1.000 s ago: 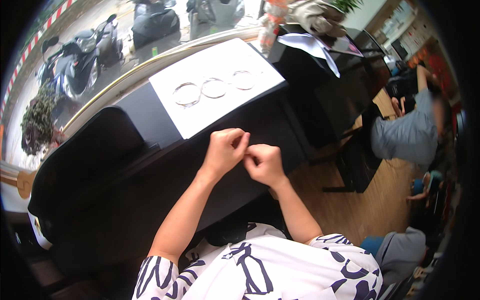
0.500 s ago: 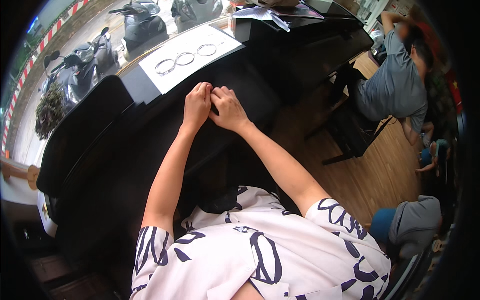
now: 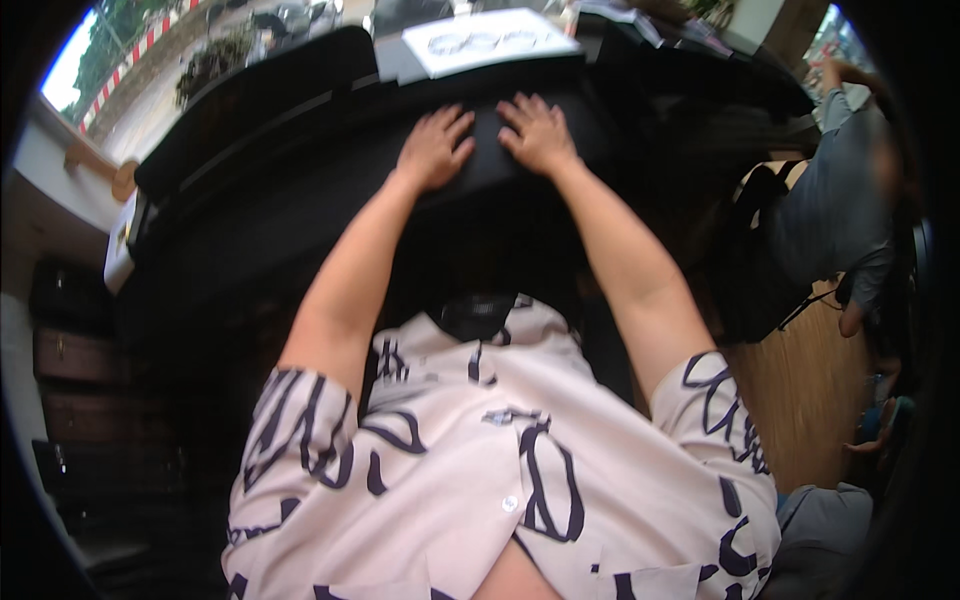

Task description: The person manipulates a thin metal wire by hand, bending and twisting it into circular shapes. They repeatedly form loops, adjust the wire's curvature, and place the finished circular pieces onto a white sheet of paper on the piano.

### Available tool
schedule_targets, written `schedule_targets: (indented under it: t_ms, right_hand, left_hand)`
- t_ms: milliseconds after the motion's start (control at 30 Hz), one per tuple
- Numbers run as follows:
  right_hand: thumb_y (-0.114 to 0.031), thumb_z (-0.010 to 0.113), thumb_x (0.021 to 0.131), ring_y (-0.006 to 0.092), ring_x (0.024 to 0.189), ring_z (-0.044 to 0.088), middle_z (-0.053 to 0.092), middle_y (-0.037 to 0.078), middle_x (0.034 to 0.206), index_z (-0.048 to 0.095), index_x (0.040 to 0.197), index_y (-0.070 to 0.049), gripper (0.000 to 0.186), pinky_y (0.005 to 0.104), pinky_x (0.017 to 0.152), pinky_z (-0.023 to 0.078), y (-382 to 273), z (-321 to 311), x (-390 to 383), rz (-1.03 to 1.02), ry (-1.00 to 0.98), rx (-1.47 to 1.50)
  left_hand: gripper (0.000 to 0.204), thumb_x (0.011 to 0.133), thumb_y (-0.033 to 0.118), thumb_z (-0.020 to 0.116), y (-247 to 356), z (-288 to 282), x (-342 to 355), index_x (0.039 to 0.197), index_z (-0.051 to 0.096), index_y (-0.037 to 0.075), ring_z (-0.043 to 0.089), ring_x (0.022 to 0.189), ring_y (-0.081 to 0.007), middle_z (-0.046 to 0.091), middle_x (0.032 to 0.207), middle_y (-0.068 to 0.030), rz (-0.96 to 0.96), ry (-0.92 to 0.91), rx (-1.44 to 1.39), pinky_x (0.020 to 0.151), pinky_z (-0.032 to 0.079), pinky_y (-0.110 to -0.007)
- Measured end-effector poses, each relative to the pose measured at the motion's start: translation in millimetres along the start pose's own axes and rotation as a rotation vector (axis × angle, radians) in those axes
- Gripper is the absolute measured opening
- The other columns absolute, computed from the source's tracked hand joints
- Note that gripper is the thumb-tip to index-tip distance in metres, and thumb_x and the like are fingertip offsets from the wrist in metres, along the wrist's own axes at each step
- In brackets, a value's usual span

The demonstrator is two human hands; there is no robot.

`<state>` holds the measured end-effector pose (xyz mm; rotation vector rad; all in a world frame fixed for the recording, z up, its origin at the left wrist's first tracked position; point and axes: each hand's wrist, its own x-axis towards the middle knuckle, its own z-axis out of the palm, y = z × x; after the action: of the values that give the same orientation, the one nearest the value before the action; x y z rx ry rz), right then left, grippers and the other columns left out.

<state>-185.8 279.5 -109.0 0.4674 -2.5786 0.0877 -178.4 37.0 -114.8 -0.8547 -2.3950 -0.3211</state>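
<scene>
My left hand (image 3: 437, 147) is open, with its fingers spread over a black, smooth surface (image 3: 470, 165). A hand's width to its right, my right hand (image 3: 538, 133) is open too, its fingers stretched forward. Both seem to rest on that surface, and nothing shows in either. Beyond the fingertips lies a white sheet (image 3: 450, 62) with dark ring shapes in a row on it. Whether these are drawn or real rings I cannot tell.
A long black raised panel (image 3: 270, 100) runs along the left. Papers (image 3: 640, 18) lie at the far right of the black furniture. On the right, a person in a grey shirt (image 3: 830, 200) sits on a dark chair. Wooden floor (image 3: 800, 390) shows below.
My hands were together with fingers curled; now they are apart, opened out flat. The view has shifted, so the white sheet sits higher and further right.
</scene>
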Motion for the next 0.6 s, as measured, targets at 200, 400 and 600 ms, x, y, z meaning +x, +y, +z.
schedule_targets:
  t_ms: [200, 400, 600]
  right_hand:
    - [-0.057, 0.039, 0.099, 0.0305, 0.153, 0.013, 0.017, 0.009, 0.166, 0.028, 0.157, -0.026, 0.067, 0.0505, 0.123, 0.013, 7.4, 5.0, -24.1, 0.180, -0.346, 0.015]
    - [-0.056, 0.039, 0.099, 0.0306, 0.153, 0.014, 0.017, 0.010, 0.166, 0.028, 0.157, -0.026, 0.066, 0.0502, 0.122, 0.014, 5.2, 15.7, -10.5, 0.221, -0.345, 0.053]
    - [-0.056, 0.049, 0.093, 0.0330, 0.147, 0.028, 0.036, 0.014, 0.156, 0.046, 0.147, -0.022, 0.064, 0.0506, 0.119, 0.021, -0.8, 5.7, -26.1, 0.042, -0.062, 0.003]
  left_hand:
    - [0.056, 0.100, 0.042, 0.047, -70.4, -19.1, -82.7, 0.145, 0.048, 0.010, 0.035, 0.144, -0.0338, 0.040, 0.154, -0.0164, -0.241, -0.135, 0.049, 0.118, 0.028, -0.042]
    - [0.055, 0.098, 0.041, 0.053, -118.6, -62.1, -141.7, 0.143, 0.051, 0.009, 0.039, 0.141, -0.0341, 0.043, 0.152, -0.0173, -0.382, -0.103, 0.111, 0.117, 0.032, -0.042]
    - [0.065, 0.094, 0.055, 0.057, -107.5, -89.4, -180.7, 0.148, 0.046, 0.021, 0.039, 0.142, -0.0298, 0.042, 0.154, -0.0072, -0.202, -0.086, 0.219, 0.116, 0.034, -0.045]
